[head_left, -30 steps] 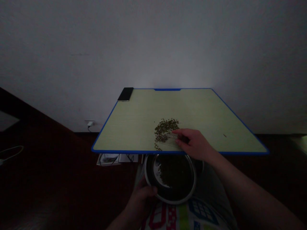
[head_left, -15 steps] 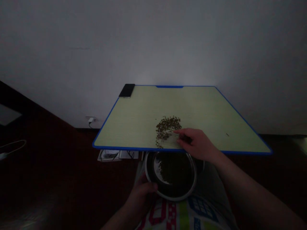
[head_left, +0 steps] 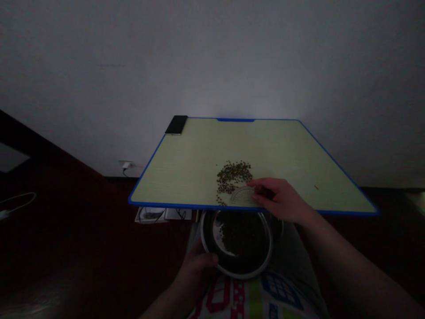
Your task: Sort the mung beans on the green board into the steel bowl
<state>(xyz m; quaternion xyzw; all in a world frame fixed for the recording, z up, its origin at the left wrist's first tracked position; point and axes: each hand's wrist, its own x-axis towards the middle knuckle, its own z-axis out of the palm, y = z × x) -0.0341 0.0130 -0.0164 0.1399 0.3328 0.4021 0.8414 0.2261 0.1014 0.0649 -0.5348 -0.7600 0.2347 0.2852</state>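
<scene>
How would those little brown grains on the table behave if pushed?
The grains would probably scatter, since they lie loosely spread. Each is likely light, being so tiny. Some might spill off, as the nearest lie close to the blue edge.

It is dim in here, and the floor point(head_left: 66, 248) looks almost black. A small shine glows inside the bowl point(head_left: 241, 276).

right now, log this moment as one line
left hand: holding bowl | right hand: holding clear protractor | small grains: on table beside protractor | phone: table's far left corner
</scene>
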